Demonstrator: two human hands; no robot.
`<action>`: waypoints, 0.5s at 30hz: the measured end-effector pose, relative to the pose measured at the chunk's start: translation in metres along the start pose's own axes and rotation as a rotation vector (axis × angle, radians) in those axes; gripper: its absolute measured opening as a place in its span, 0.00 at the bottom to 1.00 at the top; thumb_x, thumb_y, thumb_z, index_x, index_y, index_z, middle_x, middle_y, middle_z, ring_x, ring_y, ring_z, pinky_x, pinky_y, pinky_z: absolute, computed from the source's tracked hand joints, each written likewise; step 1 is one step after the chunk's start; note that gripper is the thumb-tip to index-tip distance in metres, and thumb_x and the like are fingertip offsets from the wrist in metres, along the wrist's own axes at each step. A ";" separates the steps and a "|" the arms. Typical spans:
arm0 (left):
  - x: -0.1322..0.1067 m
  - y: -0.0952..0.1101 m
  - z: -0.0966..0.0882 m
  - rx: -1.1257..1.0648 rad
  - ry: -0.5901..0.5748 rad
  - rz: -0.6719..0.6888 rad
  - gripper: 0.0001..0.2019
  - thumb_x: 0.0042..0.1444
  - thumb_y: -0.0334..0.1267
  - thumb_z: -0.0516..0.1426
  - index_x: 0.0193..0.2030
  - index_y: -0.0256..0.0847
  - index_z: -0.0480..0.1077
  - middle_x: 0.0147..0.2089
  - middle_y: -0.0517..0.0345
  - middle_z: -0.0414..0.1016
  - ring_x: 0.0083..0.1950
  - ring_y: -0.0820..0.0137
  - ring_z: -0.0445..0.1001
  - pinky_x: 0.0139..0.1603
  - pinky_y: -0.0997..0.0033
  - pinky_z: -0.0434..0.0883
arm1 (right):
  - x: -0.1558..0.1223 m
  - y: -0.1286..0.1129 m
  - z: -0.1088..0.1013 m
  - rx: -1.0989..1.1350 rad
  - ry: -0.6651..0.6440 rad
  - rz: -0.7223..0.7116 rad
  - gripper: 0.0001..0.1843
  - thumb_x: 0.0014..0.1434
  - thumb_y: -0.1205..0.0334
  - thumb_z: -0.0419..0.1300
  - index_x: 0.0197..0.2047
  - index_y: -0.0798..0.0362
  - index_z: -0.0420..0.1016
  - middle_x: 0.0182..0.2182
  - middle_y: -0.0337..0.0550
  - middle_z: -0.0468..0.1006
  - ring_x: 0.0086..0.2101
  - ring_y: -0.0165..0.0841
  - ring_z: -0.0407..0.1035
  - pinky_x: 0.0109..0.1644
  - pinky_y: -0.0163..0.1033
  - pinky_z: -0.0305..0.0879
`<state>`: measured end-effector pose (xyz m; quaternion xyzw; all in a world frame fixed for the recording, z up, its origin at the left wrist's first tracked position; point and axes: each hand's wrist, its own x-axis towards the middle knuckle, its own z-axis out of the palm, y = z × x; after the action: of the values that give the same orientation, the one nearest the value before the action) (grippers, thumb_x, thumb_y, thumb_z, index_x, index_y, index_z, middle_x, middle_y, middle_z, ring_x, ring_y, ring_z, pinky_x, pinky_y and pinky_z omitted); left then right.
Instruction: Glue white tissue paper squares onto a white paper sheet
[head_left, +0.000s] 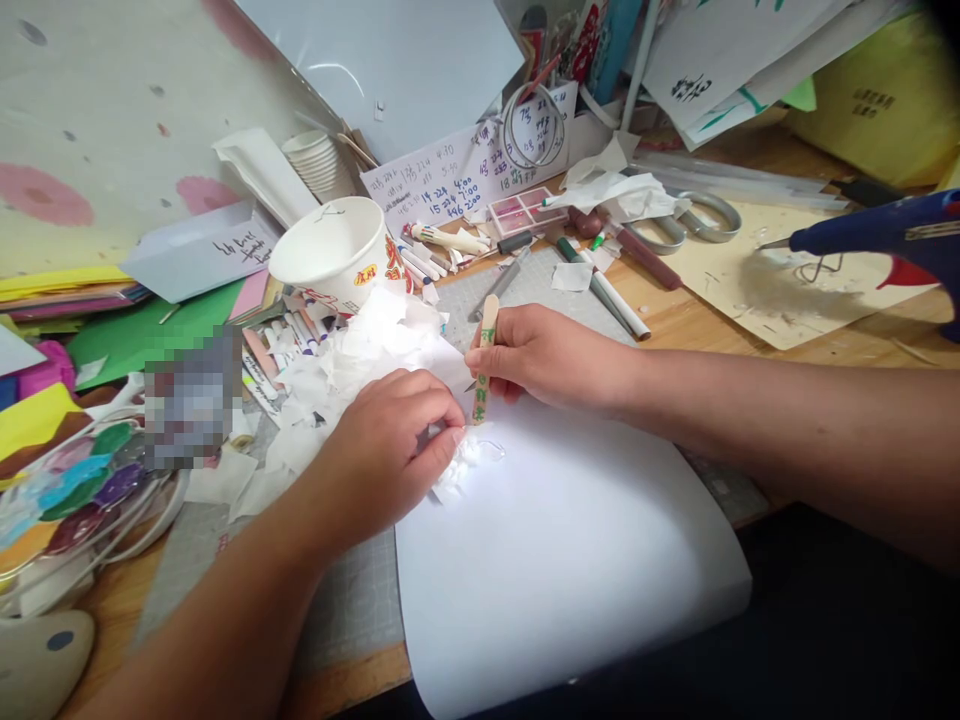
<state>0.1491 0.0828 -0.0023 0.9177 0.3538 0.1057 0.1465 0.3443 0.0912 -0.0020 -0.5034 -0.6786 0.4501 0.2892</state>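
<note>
My right hand (532,355) grips a wooden craft stick (484,370) with green print, its lower end close to the white sheet of paper (570,540). A small dark point sticks out beside the stick; what it belongs to is hidden. Left of it, my left hand (397,435) has thumb and fingertips pinched at a small bunch of crumpled white paper (454,470) on the sheet. A thin looped line shows right beside the bunch. Torn white paper pieces (375,345) lie heaped behind my left hand. The sheet's near end curls over the table edge.
A white paper bowl (330,255) stands behind the heap, near stacked paper cups (319,165). Markers (607,295) and scissors (709,218) lie at the back. A blue glue gun (885,240) is at right, a paint palette (82,490) at left. A grey cutting mat (352,600) lies underneath.
</note>
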 end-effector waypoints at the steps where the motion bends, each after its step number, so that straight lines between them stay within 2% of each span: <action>1: 0.000 0.000 0.000 -0.003 -0.001 -0.001 0.06 0.56 0.33 0.52 0.29 0.42 0.69 0.35 0.58 0.73 0.39 0.66 0.69 0.42 0.63 0.65 | 0.001 0.000 0.000 -0.011 -0.001 -0.005 0.15 0.58 0.66 0.55 0.19 0.54 0.64 0.16 0.37 0.69 0.17 0.25 0.61 0.23 0.32 0.55; 6: 0.001 0.000 0.000 -0.008 -0.012 -0.005 0.07 0.56 0.32 0.52 0.30 0.42 0.70 0.35 0.58 0.73 0.39 0.67 0.69 0.42 0.64 0.64 | 0.001 -0.001 0.001 -0.028 -0.014 0.005 0.15 0.58 0.66 0.55 0.20 0.54 0.64 0.16 0.37 0.68 0.17 0.25 0.60 0.23 0.32 0.54; 8: 0.001 0.001 0.000 -0.008 -0.029 -0.017 0.07 0.56 0.32 0.52 0.30 0.42 0.70 0.36 0.58 0.72 0.40 0.67 0.69 0.43 0.64 0.64 | 0.001 0.000 0.002 0.039 -0.014 0.034 0.14 0.58 0.67 0.54 0.21 0.55 0.65 0.16 0.38 0.68 0.18 0.25 0.60 0.23 0.32 0.55; 12: 0.000 -0.001 -0.001 -0.004 -0.018 -0.019 0.07 0.57 0.33 0.53 0.30 0.41 0.70 0.36 0.59 0.72 0.40 0.67 0.69 0.44 0.64 0.64 | 0.001 0.007 0.000 0.385 0.066 0.116 0.12 0.58 0.67 0.54 0.22 0.56 0.66 0.16 0.37 0.67 0.17 0.25 0.62 0.22 0.31 0.58; 15: -0.003 -0.008 -0.009 0.015 0.065 -0.069 0.06 0.57 0.35 0.52 0.33 0.41 0.71 0.36 0.58 0.73 0.40 0.67 0.70 0.44 0.65 0.65 | -0.002 0.014 -0.004 0.641 0.201 0.118 0.11 0.56 0.66 0.55 0.23 0.54 0.65 0.14 0.36 0.67 0.16 0.27 0.62 0.22 0.33 0.60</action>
<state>0.1397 0.0882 0.0036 0.9021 0.3907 0.1278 0.1315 0.3542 0.0922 -0.0132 -0.4672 -0.4401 0.6046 0.4716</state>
